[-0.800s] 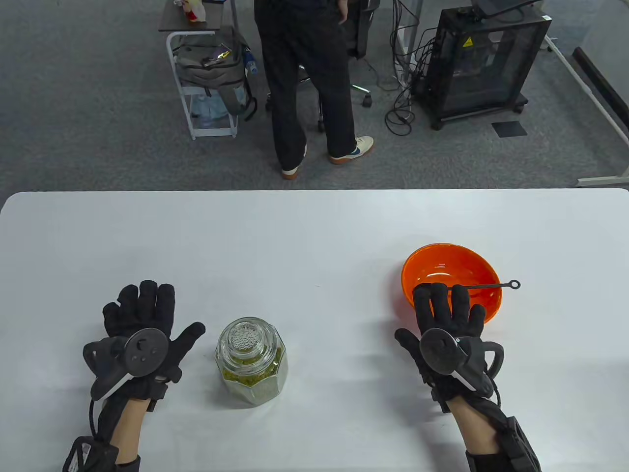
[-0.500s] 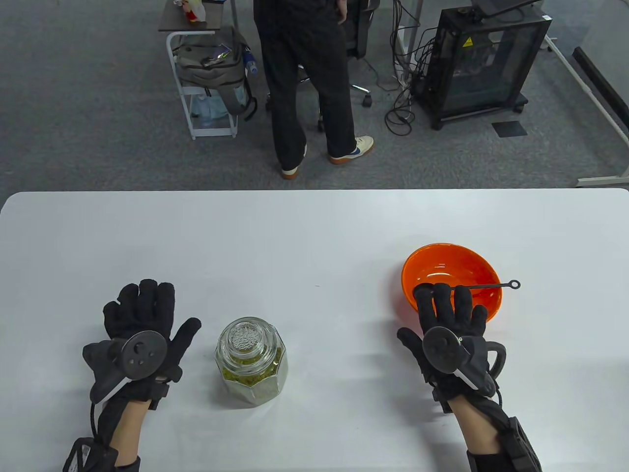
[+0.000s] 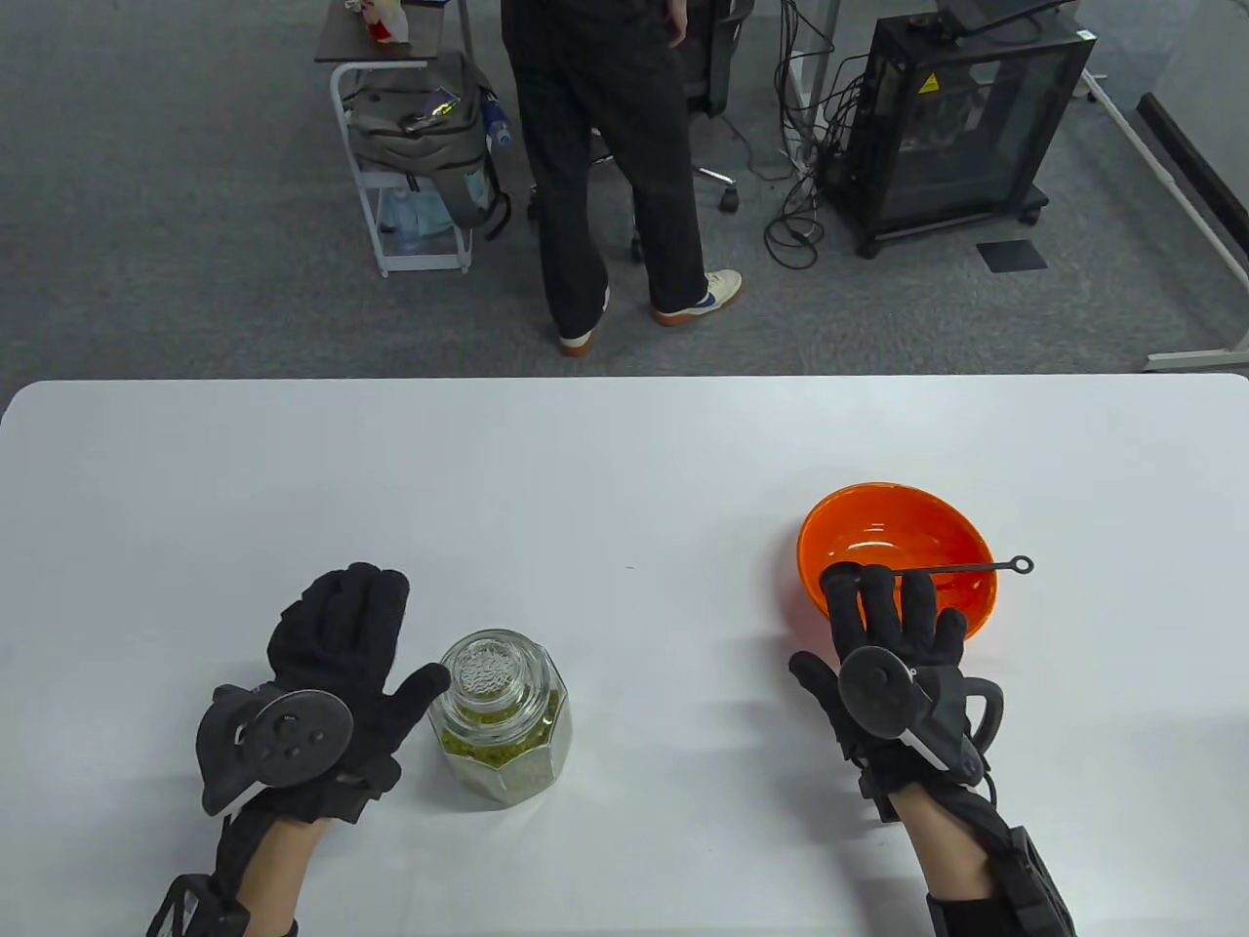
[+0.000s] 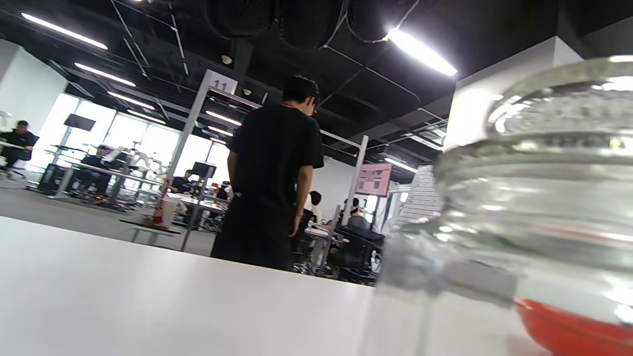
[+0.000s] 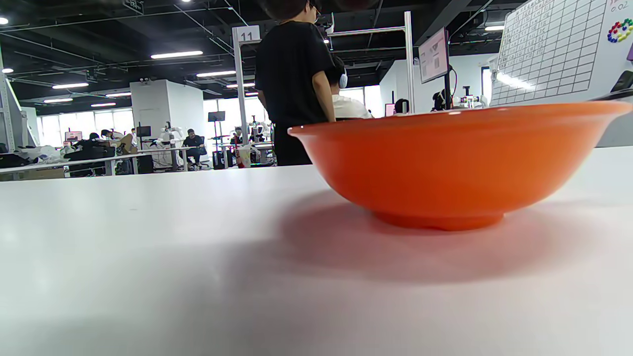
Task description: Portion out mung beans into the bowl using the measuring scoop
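Two gloved hands sit low in the table view. Your left hand [image 3: 337, 673] lies with fingers straight and together, thumb tip at the lid of the glass jar [image 3: 500, 717] of mung beans, low and left of centre; nothing is gripped. Your right hand [image 3: 893, 644] lies spread flat at lower right, fingertips over the near rim of the orange bowl [image 3: 898, 556]. The black measuring scoop [image 3: 976, 567] rests across that bowl, its ringed handle end jutting past the bowl's right rim. The white table [image 3: 624, 468] stretches bare across the frame's middle, up to its far edge.
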`<state>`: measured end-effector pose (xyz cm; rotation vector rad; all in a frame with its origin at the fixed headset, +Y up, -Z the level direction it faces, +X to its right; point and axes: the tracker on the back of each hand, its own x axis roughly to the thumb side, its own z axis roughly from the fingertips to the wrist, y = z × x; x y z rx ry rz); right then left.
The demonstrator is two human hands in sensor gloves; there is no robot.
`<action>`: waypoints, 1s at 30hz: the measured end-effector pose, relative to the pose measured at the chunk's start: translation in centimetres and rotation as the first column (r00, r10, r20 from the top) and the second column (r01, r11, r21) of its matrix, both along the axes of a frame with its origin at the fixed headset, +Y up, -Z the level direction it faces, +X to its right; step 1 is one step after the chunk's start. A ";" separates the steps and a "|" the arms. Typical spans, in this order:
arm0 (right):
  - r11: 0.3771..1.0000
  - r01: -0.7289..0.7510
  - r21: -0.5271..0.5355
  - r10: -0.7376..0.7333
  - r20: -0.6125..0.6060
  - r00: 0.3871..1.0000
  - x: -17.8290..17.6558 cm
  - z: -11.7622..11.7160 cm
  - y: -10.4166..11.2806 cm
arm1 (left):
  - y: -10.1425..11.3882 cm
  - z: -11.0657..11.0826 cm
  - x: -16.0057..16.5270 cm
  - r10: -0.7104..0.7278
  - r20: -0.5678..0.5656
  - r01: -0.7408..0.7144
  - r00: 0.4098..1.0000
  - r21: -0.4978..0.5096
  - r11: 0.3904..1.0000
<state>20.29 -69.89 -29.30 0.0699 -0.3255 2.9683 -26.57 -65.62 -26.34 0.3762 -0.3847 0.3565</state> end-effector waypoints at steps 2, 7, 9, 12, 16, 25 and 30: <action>1.000 0.000 -0.002 0.000 0.000 1.000 0.0 0.0 0.0 | -0.2 0.1 0.9 -0.010 0.035 0.011 0.999 -0.016 1.000; 1.000 -0.006 -0.011 0.006 -0.004 1.000 -0.1 0.0 -0.1 | -0.4 0.4 3.0 -0.014 0.112 0.021 0.994 -0.061 0.998; 1.000 -0.009 -0.009 0.009 -0.007 1.000 -0.2 0.0 -0.1 | -0.5 0.4 3.5 -0.012 0.121 0.021 0.993 -0.076 0.997; 1.000 -0.013 -0.016 0.013 -0.010 1.000 -0.3 0.0 -0.3 | -0.5 0.1 4.2 -0.048 0.114 0.060 0.992 -0.102 0.993; 1.000 -0.021 -0.022 0.021 -0.010 1.000 -0.4 0.0 -0.3 | -0.4 -0.4 4.7 -0.118 0.089 0.127 0.989 -0.108 0.986; 0.999 -0.019 -0.033 0.019 -0.005 1.000 -0.4 0.0 -0.4 | 0.0 -1.2 5.0 -0.086 0.103 0.100 0.991 -0.136 0.986; 0.999 -0.023 -0.036 0.023 -0.006 1.000 -0.5 0.0 -0.5 | 0.1 -1.3 5.1 -0.091 0.096 0.101 0.991 -0.107 0.989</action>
